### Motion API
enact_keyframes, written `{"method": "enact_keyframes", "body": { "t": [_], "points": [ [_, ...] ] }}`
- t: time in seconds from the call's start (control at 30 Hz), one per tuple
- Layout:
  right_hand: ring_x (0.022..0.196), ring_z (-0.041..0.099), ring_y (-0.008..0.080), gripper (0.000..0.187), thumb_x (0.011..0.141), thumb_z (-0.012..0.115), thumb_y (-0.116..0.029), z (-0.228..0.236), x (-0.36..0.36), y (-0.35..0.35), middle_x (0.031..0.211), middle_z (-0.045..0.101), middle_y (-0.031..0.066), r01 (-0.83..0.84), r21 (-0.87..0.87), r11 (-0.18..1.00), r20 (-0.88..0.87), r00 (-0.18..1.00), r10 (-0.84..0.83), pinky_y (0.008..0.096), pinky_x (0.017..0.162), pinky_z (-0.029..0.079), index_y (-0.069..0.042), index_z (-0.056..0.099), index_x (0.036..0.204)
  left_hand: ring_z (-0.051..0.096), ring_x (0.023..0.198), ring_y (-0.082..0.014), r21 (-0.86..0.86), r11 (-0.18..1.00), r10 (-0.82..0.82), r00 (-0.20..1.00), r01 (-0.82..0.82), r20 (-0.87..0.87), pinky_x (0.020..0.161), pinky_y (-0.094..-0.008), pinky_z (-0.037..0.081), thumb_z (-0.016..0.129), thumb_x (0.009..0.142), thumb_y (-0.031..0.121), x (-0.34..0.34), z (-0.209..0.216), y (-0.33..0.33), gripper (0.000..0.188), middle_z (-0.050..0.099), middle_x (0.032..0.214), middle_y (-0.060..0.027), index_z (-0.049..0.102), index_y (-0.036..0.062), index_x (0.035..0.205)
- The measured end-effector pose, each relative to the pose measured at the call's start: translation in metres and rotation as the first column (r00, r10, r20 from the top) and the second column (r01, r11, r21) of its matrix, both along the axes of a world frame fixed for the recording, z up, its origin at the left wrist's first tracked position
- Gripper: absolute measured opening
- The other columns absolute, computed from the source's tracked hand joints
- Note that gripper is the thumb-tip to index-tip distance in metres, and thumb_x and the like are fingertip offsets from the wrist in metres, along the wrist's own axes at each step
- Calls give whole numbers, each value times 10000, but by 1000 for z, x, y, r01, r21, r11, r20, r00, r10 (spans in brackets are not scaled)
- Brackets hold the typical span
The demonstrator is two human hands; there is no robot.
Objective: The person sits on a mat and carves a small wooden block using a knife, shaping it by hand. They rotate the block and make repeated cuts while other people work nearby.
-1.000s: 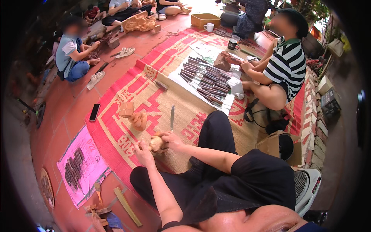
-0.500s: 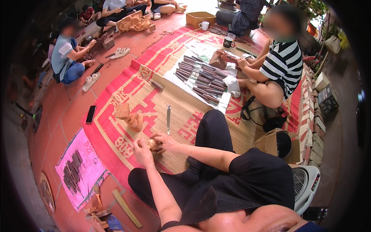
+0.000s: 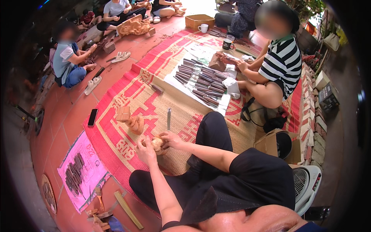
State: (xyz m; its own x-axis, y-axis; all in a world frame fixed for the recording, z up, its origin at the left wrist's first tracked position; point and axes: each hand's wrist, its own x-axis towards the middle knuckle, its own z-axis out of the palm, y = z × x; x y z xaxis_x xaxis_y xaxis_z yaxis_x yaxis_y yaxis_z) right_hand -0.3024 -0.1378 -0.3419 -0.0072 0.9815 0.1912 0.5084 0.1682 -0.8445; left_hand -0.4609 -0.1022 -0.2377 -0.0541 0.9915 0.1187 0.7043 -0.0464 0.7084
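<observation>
Both my hands hold a pale carved wooden piece (image 3: 157, 144) low over the woven mat. The fingers of my left hand (image 3: 146, 151) are closed on its left side. From the other side my right hand (image 3: 172, 140) grips it with bent fingers. Just beyond them, a second wooden carving (image 3: 135, 123) with a square block at one end rests on the mat. A slim metal tool (image 3: 169, 119) lies to its right, pointing away from me. The underside of the held piece is hidden by my hands.
A phone (image 3: 92, 117) lies at the mat's left edge. Dark-handled tools cover a pink sheet (image 3: 89, 162) at left and a white sheet (image 3: 181, 83) ahead. A brush (image 3: 99, 197) and a wooden strip (image 3: 128, 210) lie near left. A striped-shirted person (image 3: 284, 67) sits at right, carving in hand.
The held carving has turned a little in my hands, and more of its pale surface shows between them. The rest of the scene has shifted only slightly in the picture.
</observation>
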Motion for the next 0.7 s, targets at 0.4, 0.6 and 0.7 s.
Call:
{"method": "enact_keyframes", "body": {
  "t": [0.4, 0.6, 0.7],
  "points": [
    [1166, 499, 314, 299, 613, 758, -135, 6, -12, -3, 1293, 527, 79, -77, 125, 989, 10, 997, 76, 403, 949, 428, -81, 661, 891, 581, 957, -350, -75, 996, 52, 998, -49, 47, 785, -472, 463, 531, 897, 518, -18, -8, 3, 451, 570, 1039, -171, 585, 105, 1069],
    [1167, 501, 325, 283, 648, 753, -84, 23, -29, -3, 1268, 554, 94, 29, 3, 1000, -28, 999, -29, 408, 895, 469, -49, 659, 912, 572, 930, -330, -58, 997, 56, 994, -51, 98, 796, -448, 452, 528, 905, 510, -22, -9, 3, 448, 563, 1012, -156, 585, 89, 1049],
    [1182, 485, 325, 288, 669, 756, -121, 26, -34, -10, 1258, 558, 89, 14, 150, 989, 50, 998, -22, 408, 921, 449, -46, 639, 920, 568, 918, -323, -60, 996, 78, 990, -71, 119, 793, -439, 448, 525, 912, 500, -30, -9, 7, 443, 559, 1001, -151, 586, 81, 1041]
  ]
}}
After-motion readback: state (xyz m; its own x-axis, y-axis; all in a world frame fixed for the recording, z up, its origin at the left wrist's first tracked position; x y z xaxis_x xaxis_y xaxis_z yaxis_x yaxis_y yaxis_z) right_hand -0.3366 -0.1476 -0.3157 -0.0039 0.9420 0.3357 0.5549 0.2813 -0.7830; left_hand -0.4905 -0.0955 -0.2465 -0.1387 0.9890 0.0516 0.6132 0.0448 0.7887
